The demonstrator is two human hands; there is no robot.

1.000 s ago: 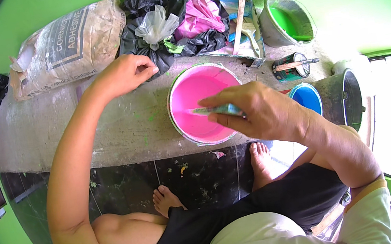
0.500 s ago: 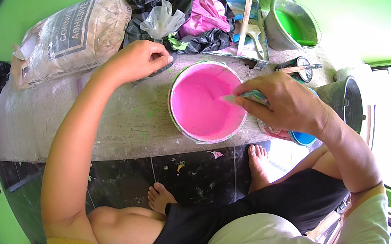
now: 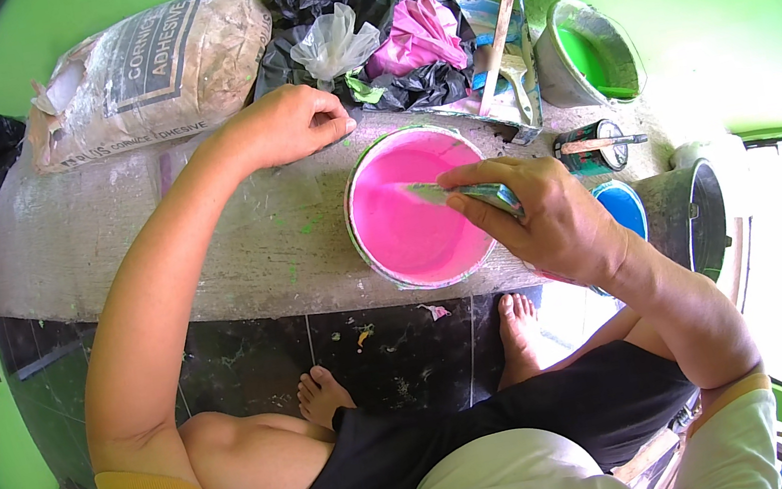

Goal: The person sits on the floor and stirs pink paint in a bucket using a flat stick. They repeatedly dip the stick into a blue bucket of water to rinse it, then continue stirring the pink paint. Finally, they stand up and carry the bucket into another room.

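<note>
A round bucket (image 3: pixel 365 258) of bright pink paint (image 3: pixel 410 237) stands on the worn bench in front of me. My right hand (image 3: pixel 548 211) grips a flat, paint-smeared stick (image 3: pixel 480 196) over its right rim. The stick's far end is blurred and reaches toward the paint, so I cannot tell how deep it goes. Behind the bucket's left rim, my left hand (image 3: pixel 297 122) rests near the crumpled plastic bags (image 3: pixel 336 45), its fingers curled in. Whether anything is inside those fingers is hidden.
A big paper sack (image 3: pixel 154 77) lies at the back left. A paint tray (image 3: pixel 496 102) holds a brush (image 3: pixel 517 84) and a long wooden pole (image 3: pixel 505 15). To the right are a green paint bucket (image 3: pixel 550 59), a small tin (image 3: pixel 591 159), a blue-topped container (image 3: pixel 621 210) and a black bucket (image 3: pixel 679 211).
The stick has swung left across the pink paint, and my right hand has shifted slightly left with it. The left hand has stayed nearly in place. The view has shifted a little.
</note>
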